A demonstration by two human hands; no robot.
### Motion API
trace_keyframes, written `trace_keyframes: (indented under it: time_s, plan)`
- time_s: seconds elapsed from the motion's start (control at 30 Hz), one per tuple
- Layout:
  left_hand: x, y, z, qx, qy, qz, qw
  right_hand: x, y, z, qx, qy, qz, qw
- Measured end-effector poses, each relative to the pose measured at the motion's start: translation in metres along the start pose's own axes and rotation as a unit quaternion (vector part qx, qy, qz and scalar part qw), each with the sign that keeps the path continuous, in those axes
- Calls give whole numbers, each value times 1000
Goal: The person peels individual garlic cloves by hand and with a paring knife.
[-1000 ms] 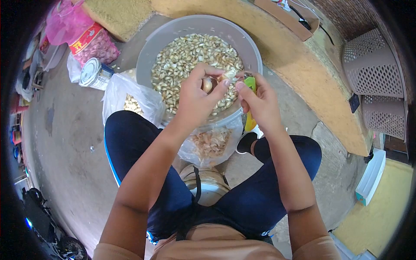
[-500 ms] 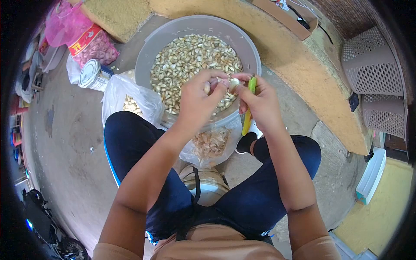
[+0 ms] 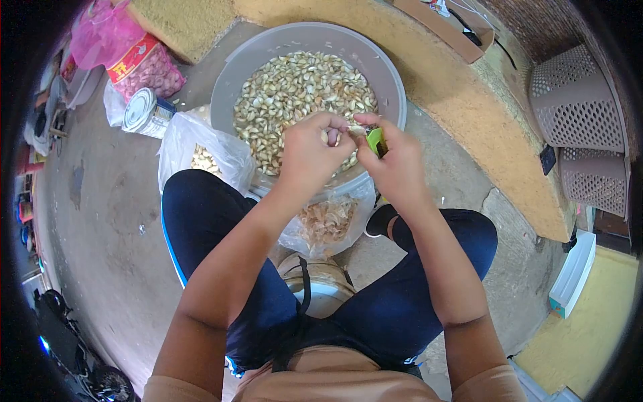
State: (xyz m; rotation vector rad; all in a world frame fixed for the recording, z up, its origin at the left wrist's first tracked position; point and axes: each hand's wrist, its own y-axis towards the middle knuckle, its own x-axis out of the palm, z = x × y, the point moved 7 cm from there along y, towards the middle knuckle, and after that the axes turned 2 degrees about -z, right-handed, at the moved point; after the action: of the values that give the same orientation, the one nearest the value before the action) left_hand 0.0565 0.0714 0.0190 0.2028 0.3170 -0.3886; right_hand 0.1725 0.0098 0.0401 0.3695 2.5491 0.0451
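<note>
My left hand (image 3: pixel 309 153) pinches a small garlic clove (image 3: pixel 333 136) between thumb and fingers above the near rim of a big grey basin (image 3: pixel 234 74). The basin holds several peeled garlic cloves (image 3: pixel 295 87) in water. My right hand (image 3: pixel 395 161) grips a green-handled knife (image 3: pixel 374 139), its fingertips touching the same clove. Both hands meet over the basin's front edge. The knife's blade is hidden behind my fingers.
A clear plastic bag of garlic skins (image 3: pixel 327 221) hangs below my hands, between my knees. Another bag with cloves (image 3: pixel 201 157) lies left of the basin. A tin can (image 3: pixel 147 112) and a red net sack of garlic (image 3: pixel 144 67) sit further left. Brown plastic baskets (image 3: pixel 576 114) stand at right.
Both hands have drawn closer together and slightly lower. The green knife handle has tilted so that less of it shows. The clove is now more covered by my fingers.
</note>
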Motion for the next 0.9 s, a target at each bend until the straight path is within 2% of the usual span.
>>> trace_keyframes:
  time_s: [0.13,0.2,0.3,0.4,0.5,0.6,0.7,0.9]
  plan:
    - [0,1,-12,-59,-30,-15,998,3,0,1,-22,2,4,1000]
    - [0,2,-10,-55,-40,-15,998,6,0,14,57,70,-13,996]
    - [7,1,-19,-111,-142,-29,983,8,0,24,136,198,-20,970]
    - [7,1,-3,-18,-109,-36,993,8,0,26,176,295,-17,939]
    - [8,-1,5,-17,-26,-82,996,11,0,32,193,361,-22,912]
    - [11,-1,2,-5,3,-91,996,13,0,35,196,387,-27,900]
    - [13,-1,-1,14,-47,-81,995,13,0,36,202,385,-19,901]
    - [22,-3,-8,-7,-76,-144,987,14,0,43,221,425,13,877]
